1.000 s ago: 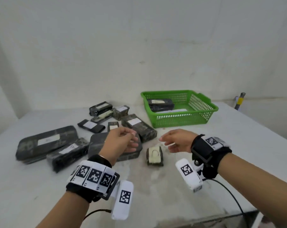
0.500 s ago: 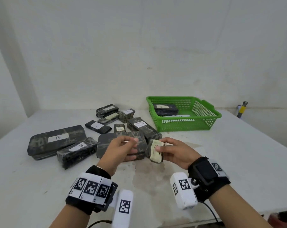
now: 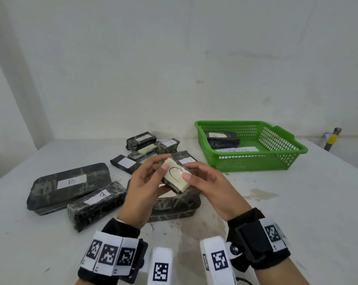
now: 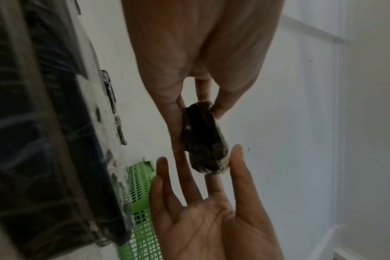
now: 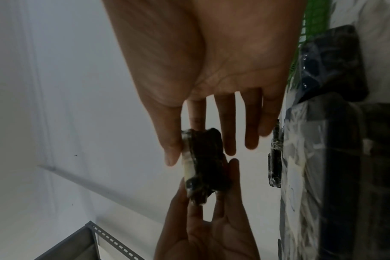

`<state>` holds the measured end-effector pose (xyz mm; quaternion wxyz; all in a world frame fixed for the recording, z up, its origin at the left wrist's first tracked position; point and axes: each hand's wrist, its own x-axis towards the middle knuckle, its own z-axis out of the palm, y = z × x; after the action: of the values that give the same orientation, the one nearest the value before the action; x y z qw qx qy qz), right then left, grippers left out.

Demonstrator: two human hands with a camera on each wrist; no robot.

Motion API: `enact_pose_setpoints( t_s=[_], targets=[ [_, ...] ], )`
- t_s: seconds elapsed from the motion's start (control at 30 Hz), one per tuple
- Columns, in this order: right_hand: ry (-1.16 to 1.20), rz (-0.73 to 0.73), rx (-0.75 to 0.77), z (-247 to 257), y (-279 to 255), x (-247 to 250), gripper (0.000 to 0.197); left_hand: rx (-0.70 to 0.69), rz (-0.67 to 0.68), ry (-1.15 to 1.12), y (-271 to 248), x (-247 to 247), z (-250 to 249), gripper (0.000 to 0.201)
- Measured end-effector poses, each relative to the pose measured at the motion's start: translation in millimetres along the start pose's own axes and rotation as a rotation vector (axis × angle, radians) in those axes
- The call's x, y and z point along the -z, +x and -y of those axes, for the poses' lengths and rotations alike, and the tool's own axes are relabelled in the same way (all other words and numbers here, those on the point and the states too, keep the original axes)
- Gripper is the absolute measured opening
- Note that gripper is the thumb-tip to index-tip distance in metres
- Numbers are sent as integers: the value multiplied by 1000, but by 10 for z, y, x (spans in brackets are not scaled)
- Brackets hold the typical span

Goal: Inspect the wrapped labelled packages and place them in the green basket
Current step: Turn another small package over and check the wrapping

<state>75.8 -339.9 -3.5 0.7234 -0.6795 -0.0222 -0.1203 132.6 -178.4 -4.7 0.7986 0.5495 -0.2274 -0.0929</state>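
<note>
White table point(image 3: 297, 223), wrapped labelled packages point(image 3: 69, 183), green basket point(image 3: 285, 159), stain point(image 3: 260, 194)

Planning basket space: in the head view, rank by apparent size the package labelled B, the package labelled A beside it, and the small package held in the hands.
1. Package labelled B, largest.
2. Package labelled A.
3. Small held package, smallest, though nearer the camera.

Head view evenly and softly lit, faint shadows cast under the packages on the counter point(image 3: 297, 212), edges bowed by the wide lens, wrist views dim and grainy, hands point(image 4: 203, 219) silhouetted against a pale wall, nearby wrapped packages point(image 4: 44, 140) smeared by blur
</note>
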Motion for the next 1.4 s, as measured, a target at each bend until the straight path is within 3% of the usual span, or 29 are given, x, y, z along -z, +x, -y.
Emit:
enact_pose_setpoints(
  t_s=[0.1, 0.2, 0.37, 0.53, 0.7, 0.77, 0.87, 0.97, 1.07, 1.13, 1.27, 1.4],
  targets=[
    [113, 17, 14, -136, 22, -33, 33, -4, 1, -42, 10, 62, 81, 33],
    [158, -71, 49, -217, 31, -72, 24, 36, 46, -44, 10, 151, 95, 38],
    [131, -190, 153, -247, 20, -89, 30, 73, 145, -26, -14, 188, 84, 34],
    [103, -128, 153, -245, -51, -130, 26, 8, 56, -14, -15, 191, 156, 27],
    [-27, -233, 272, -269, -60, -138, 12, -1, 65, -31, -28, 176, 191, 28],
    [-45, -257, 288, -289, -60, -118, 17, -15, 69, -26, -28, 156, 207, 21],
    [-51, -238, 267, -286, -61, -129, 26, -47, 40, 9, -19, 163, 227, 5],
    [-45, -232, 262, -276, -67, -147, 37, -56, 50, 15, -13, 177, 250, 6],
    [-124, -267, 349, -281, -73, -133, 30, -50, 77, 35, -24, 163, 249, 19],
    [-140, -277, 363, -297, -80, -130, 28, -57, 90, 44, -35, 147, 236, 15],
    [-91, -230, 301, -273, -87, -136, 28, -78, 52, 58, -33, 154, 244, 17],
    [-17, -177, 263, -235, -93, -119, 11, -32, 106, -42, -28, 166, 227, 18]
  ],
)
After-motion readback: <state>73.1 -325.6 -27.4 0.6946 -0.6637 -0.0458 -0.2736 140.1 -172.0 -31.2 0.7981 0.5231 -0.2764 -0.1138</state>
